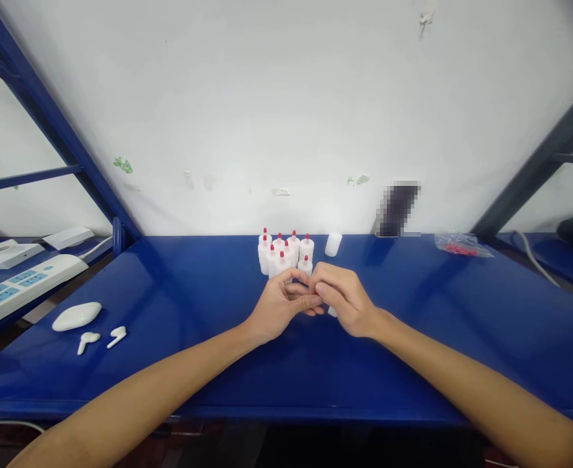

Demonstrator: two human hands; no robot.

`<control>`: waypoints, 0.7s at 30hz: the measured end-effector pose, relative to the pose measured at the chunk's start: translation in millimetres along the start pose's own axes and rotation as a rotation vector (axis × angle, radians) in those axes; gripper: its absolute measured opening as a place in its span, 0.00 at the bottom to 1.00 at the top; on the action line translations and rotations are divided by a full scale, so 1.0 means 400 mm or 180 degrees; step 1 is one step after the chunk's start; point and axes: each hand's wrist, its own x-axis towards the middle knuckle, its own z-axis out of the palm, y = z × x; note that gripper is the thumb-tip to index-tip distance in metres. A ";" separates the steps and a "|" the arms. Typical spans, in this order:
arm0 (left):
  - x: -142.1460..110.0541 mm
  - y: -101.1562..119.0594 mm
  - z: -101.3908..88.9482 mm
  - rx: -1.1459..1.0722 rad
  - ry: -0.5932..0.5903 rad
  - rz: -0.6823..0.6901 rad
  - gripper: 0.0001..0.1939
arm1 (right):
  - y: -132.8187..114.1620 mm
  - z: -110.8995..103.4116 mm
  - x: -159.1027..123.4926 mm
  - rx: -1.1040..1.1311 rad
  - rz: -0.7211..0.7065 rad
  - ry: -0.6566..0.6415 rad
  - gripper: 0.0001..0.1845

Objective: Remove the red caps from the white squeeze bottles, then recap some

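"Our left hand (277,309) and our right hand (347,299) are meeting at the fingertips over the glossy blue tabletop (193,370). Are we pinching anything there?"

"We are curving the left fingers loosely and bending the right thumb and forefinger inward, but our fingers are hiding whatever may be between them, so we cannot tell."

"Where are we seeing the translucent white plastic bottles with pointed red tips (306,249)?"

"They are standing upright in a tight cluster just beyond our hands, towards the pale wall (218,130). Some small white object (332,311) is also peeking out beside our right hand; its shape is staying unclear to us."

"And to the right?"

"One plain white plastic cylinder (333,245) is standing near the cluster. Well apart, a clear plastic bag (448,240) is holding small red pieces (462,250)."

"On the left, two white stemmed earbuds (89,338) are lying near a rounded white case (76,316)."
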 end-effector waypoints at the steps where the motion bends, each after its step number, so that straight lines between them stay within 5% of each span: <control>1: 0.000 0.001 0.000 -0.0026 0.0007 0.0019 0.25 | 0.002 0.001 -0.002 -0.0126 -0.0131 -0.0049 0.18; 9: 0.000 -0.012 0.000 0.0145 -0.0184 -0.0039 0.32 | 0.017 0.000 -0.010 -0.0681 -0.0419 0.0052 0.18; 15: -0.006 -0.019 -0.008 0.1221 -0.0340 0.0043 0.18 | 0.051 -0.040 -0.003 -0.1062 0.0118 0.0342 0.24; 21: -0.012 -0.023 -0.006 0.1679 -0.0607 0.0097 0.15 | 0.086 -0.046 0.002 -0.1097 0.0480 0.0589 0.26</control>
